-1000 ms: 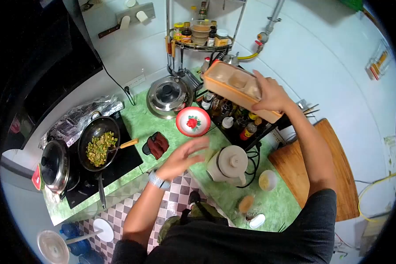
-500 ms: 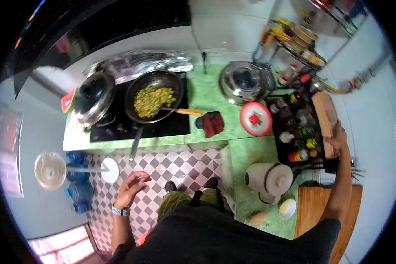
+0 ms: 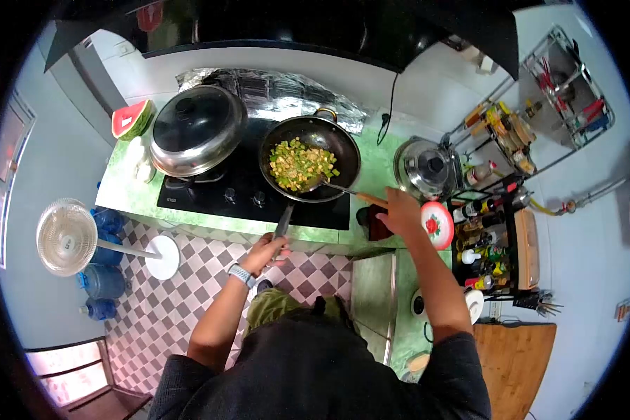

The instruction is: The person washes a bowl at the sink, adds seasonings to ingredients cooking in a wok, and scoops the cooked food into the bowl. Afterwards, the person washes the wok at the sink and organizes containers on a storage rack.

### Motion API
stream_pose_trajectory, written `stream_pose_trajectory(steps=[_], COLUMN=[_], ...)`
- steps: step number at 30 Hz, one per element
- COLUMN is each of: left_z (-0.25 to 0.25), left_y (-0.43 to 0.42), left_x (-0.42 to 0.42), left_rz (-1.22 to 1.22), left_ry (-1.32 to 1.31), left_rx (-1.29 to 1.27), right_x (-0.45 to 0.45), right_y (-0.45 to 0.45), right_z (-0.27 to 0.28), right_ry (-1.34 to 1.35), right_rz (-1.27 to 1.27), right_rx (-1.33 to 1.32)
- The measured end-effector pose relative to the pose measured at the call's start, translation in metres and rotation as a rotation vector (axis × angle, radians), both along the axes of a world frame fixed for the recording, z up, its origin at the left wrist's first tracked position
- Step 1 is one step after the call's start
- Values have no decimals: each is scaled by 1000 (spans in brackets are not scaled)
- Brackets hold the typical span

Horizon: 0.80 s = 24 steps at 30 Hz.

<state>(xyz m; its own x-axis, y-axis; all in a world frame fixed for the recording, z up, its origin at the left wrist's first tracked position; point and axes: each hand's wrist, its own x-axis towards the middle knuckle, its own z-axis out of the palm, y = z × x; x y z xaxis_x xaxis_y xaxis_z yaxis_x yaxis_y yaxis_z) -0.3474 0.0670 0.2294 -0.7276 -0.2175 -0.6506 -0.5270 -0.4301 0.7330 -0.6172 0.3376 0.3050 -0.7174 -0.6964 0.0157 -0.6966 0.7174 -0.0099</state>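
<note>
Left hand: fingers curled around the outer end of the dark wok handle, with little gap showing.
Right hand: fingers closed in around the wooden grip of the cooking utensil, near its end.
Utensil: probably light and stiff; the wood is the place to hold, since the thin metal shaft may be hot. Its tip lies among the food, too covered to make out.
Wok handle: rigid by its look; a full grip well out along it should steady the pan and resist twisting.
Wok: on the black cooktop, handle toward the person; likely the heaviest piece, with a smooth wall that may be hot. The small loop on its far rim offers a second hold.
Food: green and pale brown pieces heaped in the wok, likely soft, loose and easily pushed.
Near the right hand: a dark red cloth on the green worktop, likely soft, and a red-rimmed dish beyond.
Left of the wok: a lidded pan, best lifted by its knob.
</note>
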Motion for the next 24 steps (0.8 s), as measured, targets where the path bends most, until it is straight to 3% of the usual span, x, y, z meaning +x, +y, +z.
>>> stream_pose_trajectory(steps=[2,4,9,12,15,19,21,24], left_z=[-1,-8,-9,-6,-9,4,5,-6], left_y=[2,-2,-7,1,11,17,16,13], left_x=[-16,-20,-23,-27,-28,-28,-28,-25], left_rz=[6,26,38,60,72,71,92,-7], left_ry=[-4,47,95,30,64,14,14,-22], left_rx=[156,233,295,195,168,71,59,-140], right_x=[-2,-1,9,11,-7,-30,-59,-130], right_y=[-34,-40,-35,-52,-86,-111,-101,-93], right_z=[-15,-14,64,92,43,48,77,77], right_ry=[-146,-112,62,149,218,252,30,-128], right_rz=[-139,-71,71,192,301,277,223,388], right_rx=[215,182,248,281,153,258,260,141])
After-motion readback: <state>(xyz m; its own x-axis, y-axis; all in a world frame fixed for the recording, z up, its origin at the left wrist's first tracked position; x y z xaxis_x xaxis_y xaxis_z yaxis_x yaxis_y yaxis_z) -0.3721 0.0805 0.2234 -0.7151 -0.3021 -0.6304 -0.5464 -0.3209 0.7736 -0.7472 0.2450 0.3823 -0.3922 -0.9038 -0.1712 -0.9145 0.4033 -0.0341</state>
